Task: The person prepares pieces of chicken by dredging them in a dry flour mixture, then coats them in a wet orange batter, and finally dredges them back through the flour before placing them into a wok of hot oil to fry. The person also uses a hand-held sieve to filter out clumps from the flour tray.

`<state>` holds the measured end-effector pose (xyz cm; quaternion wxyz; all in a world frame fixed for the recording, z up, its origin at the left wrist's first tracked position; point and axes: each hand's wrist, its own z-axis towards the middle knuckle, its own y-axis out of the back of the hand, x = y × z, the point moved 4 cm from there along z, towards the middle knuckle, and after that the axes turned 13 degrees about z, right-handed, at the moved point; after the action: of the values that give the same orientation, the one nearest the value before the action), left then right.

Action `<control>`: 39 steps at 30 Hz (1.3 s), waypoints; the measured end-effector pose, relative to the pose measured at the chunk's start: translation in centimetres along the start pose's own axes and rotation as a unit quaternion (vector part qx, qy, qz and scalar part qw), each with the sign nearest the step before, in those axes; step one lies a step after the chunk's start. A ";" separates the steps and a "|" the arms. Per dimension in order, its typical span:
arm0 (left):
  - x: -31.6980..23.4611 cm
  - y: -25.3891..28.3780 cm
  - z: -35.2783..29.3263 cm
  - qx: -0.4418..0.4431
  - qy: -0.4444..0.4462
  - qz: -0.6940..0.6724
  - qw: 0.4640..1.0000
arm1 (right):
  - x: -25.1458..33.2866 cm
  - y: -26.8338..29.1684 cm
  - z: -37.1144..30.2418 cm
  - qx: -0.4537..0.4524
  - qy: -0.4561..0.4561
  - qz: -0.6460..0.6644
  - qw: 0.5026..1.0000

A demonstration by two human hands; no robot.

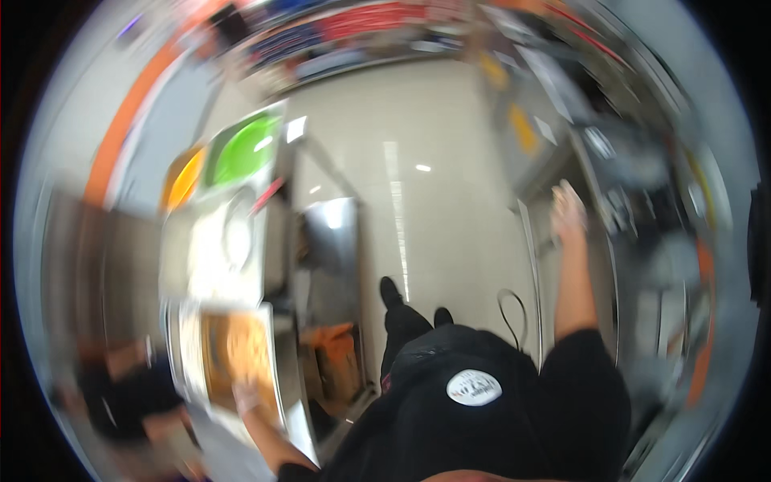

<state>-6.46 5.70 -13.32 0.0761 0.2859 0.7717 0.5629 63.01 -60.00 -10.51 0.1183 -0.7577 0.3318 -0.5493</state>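
Orange-coloured food [245, 341] lay in a metal tray [275, 361] on the person's left, the left hand [247, 395] at its near end. Near metal equipment [626, 161] hung the right hand [569, 213]; through the blur, I couldn't tell how either hand's fingers were set.
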 end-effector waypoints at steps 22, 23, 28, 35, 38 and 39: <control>-5.9 10.6 -5.0 -0.019 -0.104 0.120 0.987 | -31.9 -36.6 -50.3 0.655 -0.358 -0.249 0.617; -5.9 10.7 -5.1 -0.038 -0.115 0.134 0.984 | -33.5 -36.4 -52.0 0.657 -0.371 -0.285 0.591; -5.0 10.0 -4.0 -0.019 -0.003 -0.030 0.999 | -40.3 -35.8 -55.7 0.789 -0.070 -0.439 0.425; -5.6 11.1 -5.8 -0.005 -0.099 0.125 0.987 | -41.0 -34.5 -56.6 0.818 0.172 -0.491 0.245; -4.6 8.8 -3.8 0.001 -0.030 0.030 0.999 | -43.5 -34.2 -56.1 0.820 0.213 -0.493 0.198; -5.1 9.4 -3.4 -0.002 -0.039 0.032 0.999 | -44.5 -34.1 -55.2 0.818 0.239 -0.495 0.171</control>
<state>-0.36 2.08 -4.56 0.0883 0.3319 0.7577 0.5549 17.63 4.04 -5.16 0.2888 -0.0656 -0.7393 -0.6047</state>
